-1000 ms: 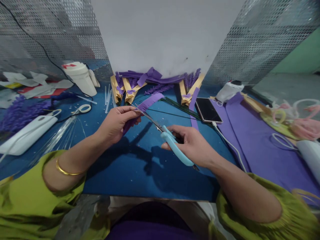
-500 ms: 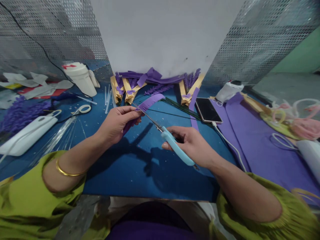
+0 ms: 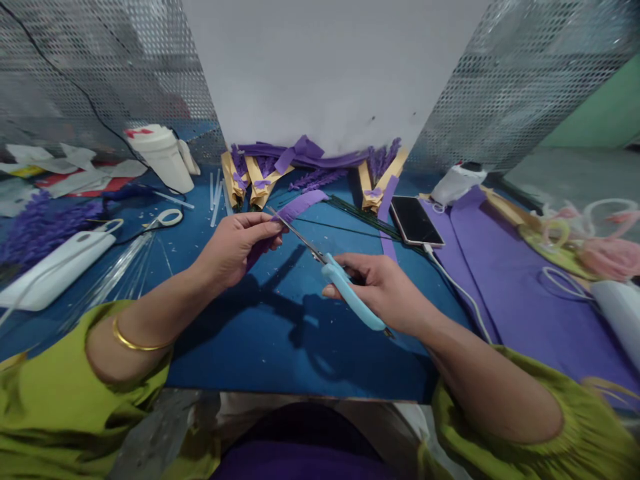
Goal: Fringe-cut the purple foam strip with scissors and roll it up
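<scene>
We pinch the purple strip [image 3: 304,202] in our left hand [image 3: 244,243], likely steadying it; right hand [image 3: 387,285] wraps scissors [image 3: 357,300], blades [image 3: 305,241] beside the pinch.

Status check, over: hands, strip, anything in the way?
Left hand pinching purple strip. Right hand gripping blue-handled scissors, tips at strip. Green stems lying beyond scissors; nothing seen blocking them.
</scene>
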The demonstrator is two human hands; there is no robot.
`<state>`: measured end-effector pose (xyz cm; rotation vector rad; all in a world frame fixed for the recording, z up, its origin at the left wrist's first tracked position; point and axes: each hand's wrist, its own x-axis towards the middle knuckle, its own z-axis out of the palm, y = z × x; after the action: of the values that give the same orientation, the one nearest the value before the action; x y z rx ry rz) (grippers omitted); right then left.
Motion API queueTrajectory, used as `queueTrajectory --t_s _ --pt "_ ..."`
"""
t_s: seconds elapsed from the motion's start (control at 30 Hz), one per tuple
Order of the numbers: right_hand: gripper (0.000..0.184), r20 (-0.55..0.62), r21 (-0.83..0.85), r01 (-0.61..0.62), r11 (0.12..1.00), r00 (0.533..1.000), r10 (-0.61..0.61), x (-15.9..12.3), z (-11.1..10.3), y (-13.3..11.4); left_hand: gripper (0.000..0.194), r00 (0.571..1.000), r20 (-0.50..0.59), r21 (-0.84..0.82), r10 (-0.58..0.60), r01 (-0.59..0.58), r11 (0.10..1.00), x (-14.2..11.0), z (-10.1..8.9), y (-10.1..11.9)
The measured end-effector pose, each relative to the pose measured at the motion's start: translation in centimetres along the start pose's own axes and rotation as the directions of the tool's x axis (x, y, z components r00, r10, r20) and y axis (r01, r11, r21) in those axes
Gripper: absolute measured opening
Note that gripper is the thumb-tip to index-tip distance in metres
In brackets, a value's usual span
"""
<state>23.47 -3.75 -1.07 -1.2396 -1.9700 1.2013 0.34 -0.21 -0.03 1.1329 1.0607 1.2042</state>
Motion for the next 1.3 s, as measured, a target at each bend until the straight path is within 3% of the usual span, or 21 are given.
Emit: queueTrajectory --t_s 0.73,1.0,1.3 --pt "0.026 -0.011 -0.011 -0.014 1.000 1.000 0.014 0.02 -0.38 0.19 0.011 0.998 0.031 -0.041 -0.052 0.053 0.998 0.24 -0.27 0.07" --pt "0.024 -0.043 -0.081 -0.031 0.996 0.999 0.027 -0.05 -0.25 0.11 0.008 0.999 0.040 -0.004 0.016 -0.015 1.000 0.17 -0.18 -0.05" --pt "0.023 -0.046 -0.098 -0.011 0.995 0.999 0.006 -0.17 -0.20 -0.10 0.010 0.999 0.045 -0.002 0.004 -0.004 1.000 0.02 0.12 0.08"
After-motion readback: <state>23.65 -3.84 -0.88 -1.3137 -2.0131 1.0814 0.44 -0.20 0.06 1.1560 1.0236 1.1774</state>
